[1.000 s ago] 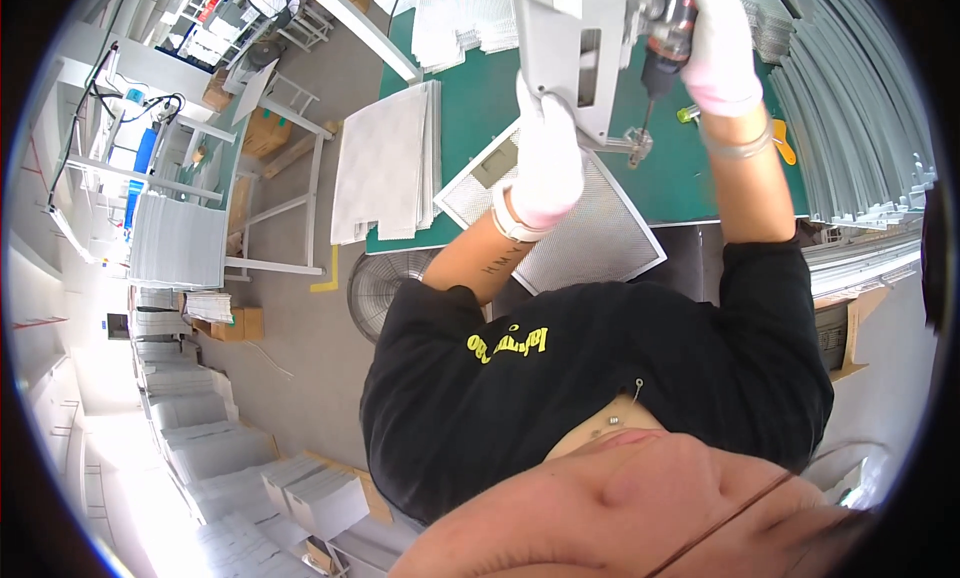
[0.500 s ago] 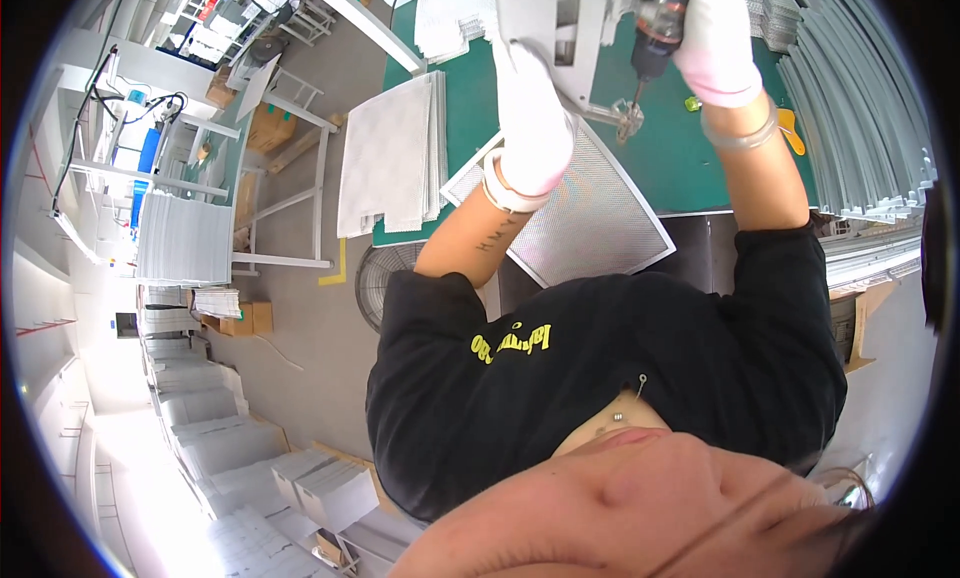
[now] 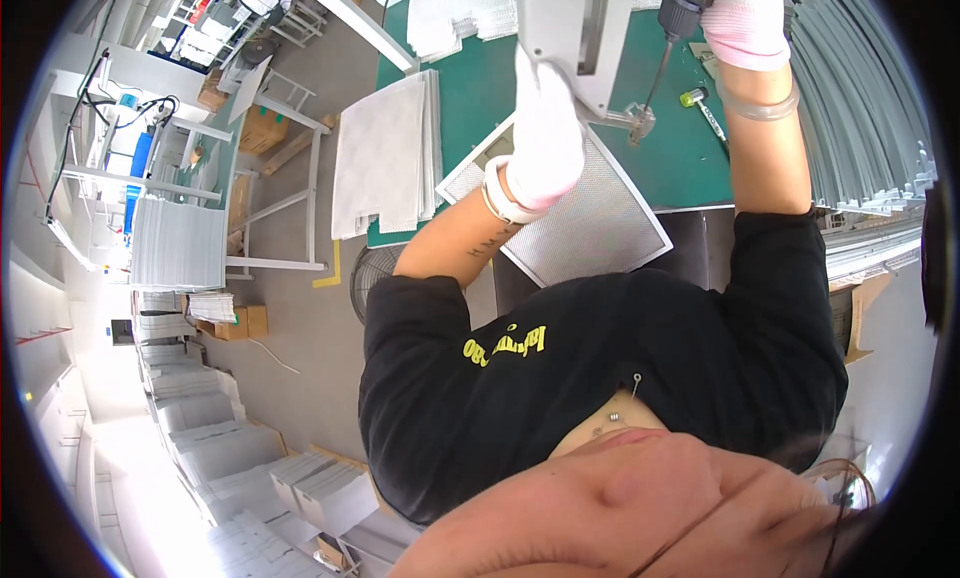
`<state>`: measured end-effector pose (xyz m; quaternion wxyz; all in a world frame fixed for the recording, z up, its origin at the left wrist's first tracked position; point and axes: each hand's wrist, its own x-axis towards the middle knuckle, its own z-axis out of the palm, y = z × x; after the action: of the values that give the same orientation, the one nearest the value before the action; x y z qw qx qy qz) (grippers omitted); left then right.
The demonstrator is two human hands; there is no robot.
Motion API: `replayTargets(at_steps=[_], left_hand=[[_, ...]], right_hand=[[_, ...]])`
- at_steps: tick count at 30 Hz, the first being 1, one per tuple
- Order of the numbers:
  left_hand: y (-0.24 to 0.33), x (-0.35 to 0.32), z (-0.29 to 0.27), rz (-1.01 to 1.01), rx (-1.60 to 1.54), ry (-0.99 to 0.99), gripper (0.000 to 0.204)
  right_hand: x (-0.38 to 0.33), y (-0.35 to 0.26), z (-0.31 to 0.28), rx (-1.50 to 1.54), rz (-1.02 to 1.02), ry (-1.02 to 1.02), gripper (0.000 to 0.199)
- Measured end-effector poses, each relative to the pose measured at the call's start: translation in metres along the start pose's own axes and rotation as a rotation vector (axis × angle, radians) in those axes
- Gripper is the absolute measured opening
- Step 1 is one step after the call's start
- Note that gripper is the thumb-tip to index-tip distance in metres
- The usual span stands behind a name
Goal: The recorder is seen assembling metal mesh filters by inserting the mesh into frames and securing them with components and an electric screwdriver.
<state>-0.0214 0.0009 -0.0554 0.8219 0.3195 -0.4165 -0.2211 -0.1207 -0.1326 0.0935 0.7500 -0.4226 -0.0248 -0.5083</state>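
A pale, slotted metal plate [image 3: 560,38] stands over the table's far side. My gloved left hand [image 3: 547,128] is closed at its near left edge, the fingertips partly hidden. In my gloved right hand [image 3: 745,33] is a power drill [image 3: 690,0], cut off by the upper edge of the view. Its long thin bit slants down to a small clear fitting [image 3: 638,121] at the plate's lower corner; whether the tip touches it I cannot tell. Under my left wrist lies a white-framed mesh panel [image 3: 600,218], reaching over the table's near edge.
The green table [image 3: 680,178] bears a marker [image 3: 705,108] near my right forearm. Stacked mesh sheets [image 3: 385,153] lie at its left, with more sheets [image 3: 450,18] farther back. A long row of grey strips [image 3: 860,98] lines the right. A round fan [image 3: 375,283] stands below left.
My right hand and the drill have shifted up and right, showing more of the bit. The plate and my left hand have moved slightly right. The marker now shows; an orange-handled tool is now hidden.
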Motion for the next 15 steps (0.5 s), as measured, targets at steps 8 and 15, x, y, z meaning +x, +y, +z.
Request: replayTargets(at_steps=[8,15], left_hand=[[0.034,0.014,-0.046,0.284,0.548,-0.197,0.046],[0.002,-0.063,-0.133,-0.537,1.842,-0.096,0.04]], right_hand=[[0.006,-0.004,-0.003,0.047,-0.106,0.135,0.026],[0.01,-0.008,-0.01,0.221,-0.031,-0.009,0.019]])
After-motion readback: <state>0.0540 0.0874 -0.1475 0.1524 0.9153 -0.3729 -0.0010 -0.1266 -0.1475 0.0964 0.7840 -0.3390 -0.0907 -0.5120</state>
